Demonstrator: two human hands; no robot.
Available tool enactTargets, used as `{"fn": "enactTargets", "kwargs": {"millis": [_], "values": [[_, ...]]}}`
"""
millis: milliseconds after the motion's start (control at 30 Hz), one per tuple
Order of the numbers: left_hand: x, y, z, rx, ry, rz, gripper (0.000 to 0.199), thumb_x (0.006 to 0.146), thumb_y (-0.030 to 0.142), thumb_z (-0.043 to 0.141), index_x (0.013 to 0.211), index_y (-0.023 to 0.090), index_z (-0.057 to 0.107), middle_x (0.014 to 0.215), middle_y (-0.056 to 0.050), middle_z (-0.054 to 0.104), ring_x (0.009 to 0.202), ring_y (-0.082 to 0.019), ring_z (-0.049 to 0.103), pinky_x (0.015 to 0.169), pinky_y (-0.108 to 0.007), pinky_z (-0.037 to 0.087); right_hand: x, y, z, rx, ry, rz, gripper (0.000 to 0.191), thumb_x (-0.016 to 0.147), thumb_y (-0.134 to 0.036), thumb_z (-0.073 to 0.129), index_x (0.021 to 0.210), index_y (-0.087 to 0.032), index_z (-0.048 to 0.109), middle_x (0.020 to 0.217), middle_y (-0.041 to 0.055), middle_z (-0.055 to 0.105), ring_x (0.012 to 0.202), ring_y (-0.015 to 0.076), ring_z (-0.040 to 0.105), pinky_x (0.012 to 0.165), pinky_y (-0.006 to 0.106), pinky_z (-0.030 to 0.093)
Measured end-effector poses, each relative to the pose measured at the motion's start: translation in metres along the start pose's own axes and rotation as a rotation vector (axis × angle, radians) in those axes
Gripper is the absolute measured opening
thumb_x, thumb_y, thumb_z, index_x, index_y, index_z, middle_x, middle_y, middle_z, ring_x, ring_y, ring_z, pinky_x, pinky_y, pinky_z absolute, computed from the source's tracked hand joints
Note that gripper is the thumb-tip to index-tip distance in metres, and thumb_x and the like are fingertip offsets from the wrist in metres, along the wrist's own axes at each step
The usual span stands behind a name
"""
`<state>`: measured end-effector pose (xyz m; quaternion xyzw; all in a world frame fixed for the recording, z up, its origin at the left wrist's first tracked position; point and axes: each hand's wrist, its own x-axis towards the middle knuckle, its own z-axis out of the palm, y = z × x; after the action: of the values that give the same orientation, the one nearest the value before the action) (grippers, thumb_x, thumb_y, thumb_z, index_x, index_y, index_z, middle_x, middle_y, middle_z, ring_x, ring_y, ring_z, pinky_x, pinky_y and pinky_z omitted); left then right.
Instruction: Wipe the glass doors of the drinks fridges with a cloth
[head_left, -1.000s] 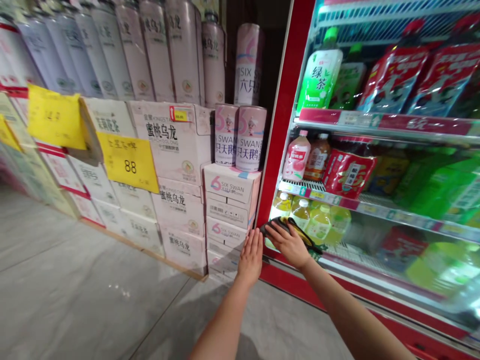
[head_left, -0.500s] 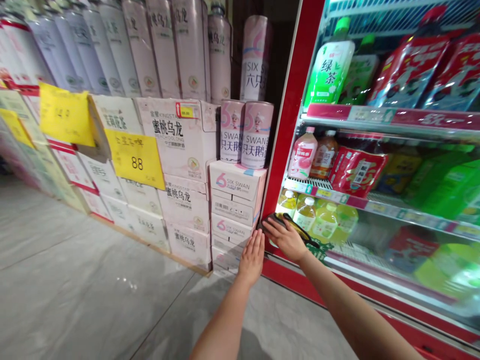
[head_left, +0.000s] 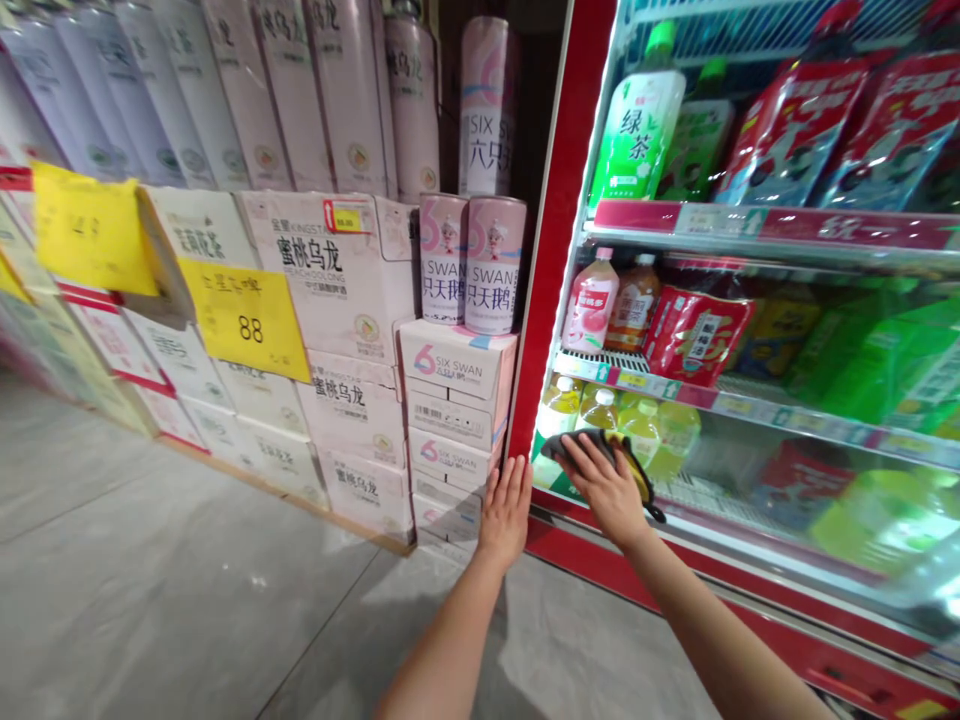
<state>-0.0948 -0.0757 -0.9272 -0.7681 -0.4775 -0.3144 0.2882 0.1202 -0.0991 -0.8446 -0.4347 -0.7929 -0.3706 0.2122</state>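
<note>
Right hand (head_left: 606,485) open, fingers spread, pressing cloth (head_left: 643,478) on fridge glass (head_left: 720,475). Left hand (head_left: 505,512) open, flat at red frame (head_left: 519,440), beside boxes (head_left: 454,400).

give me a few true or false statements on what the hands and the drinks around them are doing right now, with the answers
1. The right hand lies over a dark cloth with yellow edging. True.
2. The left hand grips a bottle. False: it is empty, its fingers flat beside the lower part of the red frame.
3. The yellow sign reading 88 is on the red frame. False: it is on the stacked boxes.
4. A pink bottle stands beside a brown one. True.
5. The front green-capped bottle lies on its side. False: it stands upright.
</note>
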Motion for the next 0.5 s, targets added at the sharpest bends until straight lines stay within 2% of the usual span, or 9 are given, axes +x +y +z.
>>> {"fn": "enactTargets", "kwargs": {"millis": [100, 233, 333, 433, 500], "values": [[0.008, 0.008, 0.002, -0.016, -0.001, -0.005, 0.082, 0.088, 0.008, 0.046, 0.162, 0.015, 0.012, 0.167, -0.012, 0.024, 0.154, -0.025, 0.023, 0.128, -0.049, 0.02, -0.024, 0.012, -0.012, -0.023, 0.023, 0.115, 0.053, 0.096, -0.02, 0.053, 0.147, -0.034, 0.051, 0.158, 0.002, 0.044, 0.15, 0.0274, 0.032, 0.125, 0.057, 0.01], [0.018, 0.016, -0.002, -0.043, -0.027, 0.038, 0.082, 0.088, 0.009, 0.047, 0.162, 0.014, 0.011, 0.168, -0.011, 0.02, 0.155, -0.025, 0.019, 0.127, -0.047, 0.025, -0.06, 0.011, -0.006, 0.0, -0.007, -0.035, 0.043, 0.097, -0.019, 0.052, 0.135, -0.034, 0.063, 0.153, -0.002, 0.052, 0.148, 0.0191, 0.036, 0.125, 0.045, 0.015], [0.028, 0.022, -0.007, -0.059, -0.022, 0.107, 0.081, 0.09, 0.009, 0.046, 0.162, 0.015, 0.01, 0.169, -0.009, 0.017, 0.156, -0.025, 0.015, 0.126, -0.045, 0.027, -0.056, 0.022, -0.013, -0.005, -0.015, -0.038, 0.043, 0.097, -0.018, 0.053, 0.135, -0.035, 0.062, 0.153, -0.0027, 0.051, 0.147, 0.0181, 0.038, 0.125, 0.043, 0.015], [0.039, 0.028, -0.009, -0.075, -0.005, 0.148, 0.081, 0.091, 0.01, 0.047, 0.162, 0.017, 0.009, 0.17, -0.009, 0.016, 0.157, -0.026, 0.013, 0.127, -0.045, 0.025, -0.044, 0.043, -0.028, -0.043, 0.007, 0.104, 0.052, 0.096, -0.015, 0.053, 0.143, -0.037, 0.055, 0.157, 0.0, 0.046, 0.147, 0.0229, 0.039, 0.125, 0.051, 0.01], [0.046, 0.033, -0.009, -0.085, 0.001, 0.149, 0.081, 0.091, 0.011, 0.048, 0.162, 0.017, 0.009, 0.17, -0.009, 0.016, 0.157, -0.027, 0.013, 0.127, -0.047, 0.024, -0.047, 0.051, -0.033, -0.064, 0.032, 0.17, 0.054, 0.095, -0.014, 0.054, 0.144, -0.037, 0.054, 0.157, 0.0016, 0.046, 0.147, 0.0255, 0.039, 0.125, 0.054, 0.009]]}}
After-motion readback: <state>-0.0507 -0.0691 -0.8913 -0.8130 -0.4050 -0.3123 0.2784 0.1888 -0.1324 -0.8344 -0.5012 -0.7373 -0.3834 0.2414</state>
